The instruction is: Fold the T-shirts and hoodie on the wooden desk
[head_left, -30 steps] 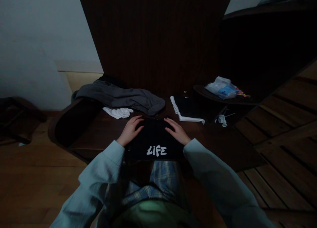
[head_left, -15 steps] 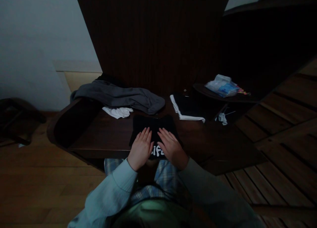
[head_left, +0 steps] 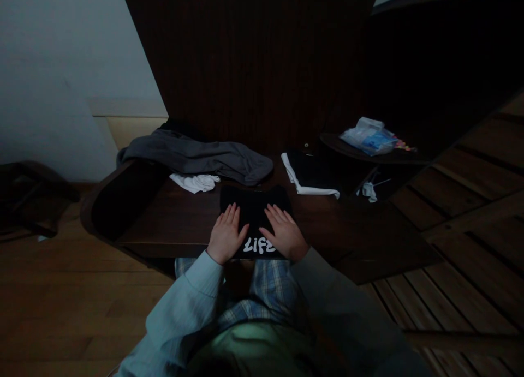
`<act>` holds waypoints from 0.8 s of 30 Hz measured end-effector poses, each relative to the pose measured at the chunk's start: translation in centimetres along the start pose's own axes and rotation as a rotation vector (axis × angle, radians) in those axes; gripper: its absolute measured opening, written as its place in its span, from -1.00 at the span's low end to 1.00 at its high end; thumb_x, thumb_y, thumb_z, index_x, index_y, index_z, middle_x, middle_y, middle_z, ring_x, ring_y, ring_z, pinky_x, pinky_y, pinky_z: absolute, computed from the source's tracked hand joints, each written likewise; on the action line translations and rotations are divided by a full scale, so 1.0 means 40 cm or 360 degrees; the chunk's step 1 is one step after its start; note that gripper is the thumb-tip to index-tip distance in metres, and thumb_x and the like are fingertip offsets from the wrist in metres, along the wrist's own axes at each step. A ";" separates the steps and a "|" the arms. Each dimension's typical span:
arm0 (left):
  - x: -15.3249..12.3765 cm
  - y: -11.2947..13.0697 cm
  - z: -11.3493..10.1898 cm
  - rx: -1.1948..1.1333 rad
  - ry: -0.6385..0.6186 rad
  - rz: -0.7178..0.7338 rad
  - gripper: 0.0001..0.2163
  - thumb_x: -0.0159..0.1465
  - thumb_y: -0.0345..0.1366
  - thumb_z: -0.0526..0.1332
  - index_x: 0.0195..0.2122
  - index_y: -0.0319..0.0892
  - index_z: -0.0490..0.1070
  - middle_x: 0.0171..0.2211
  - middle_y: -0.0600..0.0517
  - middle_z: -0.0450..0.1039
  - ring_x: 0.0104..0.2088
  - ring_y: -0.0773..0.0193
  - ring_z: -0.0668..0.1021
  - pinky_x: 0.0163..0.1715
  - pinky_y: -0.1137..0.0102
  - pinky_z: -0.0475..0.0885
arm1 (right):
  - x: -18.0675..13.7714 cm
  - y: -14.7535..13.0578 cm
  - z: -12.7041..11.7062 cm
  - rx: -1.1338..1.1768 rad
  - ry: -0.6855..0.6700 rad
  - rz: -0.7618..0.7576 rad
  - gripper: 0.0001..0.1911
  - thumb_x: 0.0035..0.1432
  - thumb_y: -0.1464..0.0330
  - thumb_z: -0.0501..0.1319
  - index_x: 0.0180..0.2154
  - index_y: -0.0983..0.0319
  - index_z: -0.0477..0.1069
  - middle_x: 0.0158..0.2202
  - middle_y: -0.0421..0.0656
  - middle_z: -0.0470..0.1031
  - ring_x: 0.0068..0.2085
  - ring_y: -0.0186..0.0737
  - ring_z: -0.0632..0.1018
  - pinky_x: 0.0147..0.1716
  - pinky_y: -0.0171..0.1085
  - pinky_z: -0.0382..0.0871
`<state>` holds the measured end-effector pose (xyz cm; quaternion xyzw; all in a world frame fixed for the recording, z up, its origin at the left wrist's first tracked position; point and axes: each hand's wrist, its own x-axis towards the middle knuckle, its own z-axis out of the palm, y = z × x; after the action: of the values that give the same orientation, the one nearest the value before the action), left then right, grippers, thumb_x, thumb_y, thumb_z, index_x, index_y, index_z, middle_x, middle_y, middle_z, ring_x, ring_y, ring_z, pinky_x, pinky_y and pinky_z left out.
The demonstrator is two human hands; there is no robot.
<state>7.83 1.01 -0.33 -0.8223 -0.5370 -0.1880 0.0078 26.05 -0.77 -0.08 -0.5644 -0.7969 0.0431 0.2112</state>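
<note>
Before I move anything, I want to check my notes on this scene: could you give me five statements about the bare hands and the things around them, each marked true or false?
1. The bare left hand lies flat on the folded black cloth garment with white lettering. True.
2. The bare right hand hangs at the person's side. False: it lies flat on the same black garment.
3. The crumpled white cloth lies at the near edge of the long grey cloth garment. True.
4. The clear-and-blue plastic bag lies on the floor. False: it sits on the small dark shelf.
5. The folded black-and-white cloth bundle is right of the grey garment in the picture. True.
</note>
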 end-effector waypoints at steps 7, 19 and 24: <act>-0.010 -0.026 0.006 -0.0087 0.0054 -0.0089 -0.52 0.25 -0.14 -0.03 0.10 -0.37 0.16 0.17 -0.26 0.10 0.19 0.06 0.15 0.09 0.18 0.19 | -0.032 0.057 -0.001 0.0050 0.0118 0.0162 -0.42 0.17 0.13 -0.04 0.12 0.34 0.15 0.18 0.06 0.14 0.20 -0.03 0.15 0.12 0.04 0.02; -0.097 -0.072 -0.031 -0.0603 0.0483 -0.0437 -0.79 0.22 -0.20 0.01 -0.28 -0.18 0.33 -0.06 -0.14 0.34 -0.03 0.13 0.40 0.00 0.18 0.28 | -0.094 0.120 -0.028 0.0563 0.0703 0.0495 -0.72 0.08 0.14 0.07 -0.38 0.20 0.38 -0.12 -0.02 0.40 -0.07 -0.09 0.41 -0.02 -0.06 0.23; -0.116 -0.080 -0.051 -0.0722 0.0411 -0.0472 -0.79 0.21 -0.16 0.02 -0.47 -0.15 0.31 -0.13 -0.09 0.36 -0.09 0.16 0.42 -0.03 0.20 0.30 | -0.122 0.135 -0.046 0.0545 0.0664 0.0518 -0.68 0.08 0.13 0.05 -0.57 0.18 0.32 -0.25 -0.06 0.43 -0.19 -0.12 0.44 -0.12 -0.09 0.26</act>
<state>2.75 -2.16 -0.51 -0.6850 -0.5900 -0.4053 -0.1354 32.85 -3.62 -1.47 -0.6374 -0.6168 0.0931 0.4523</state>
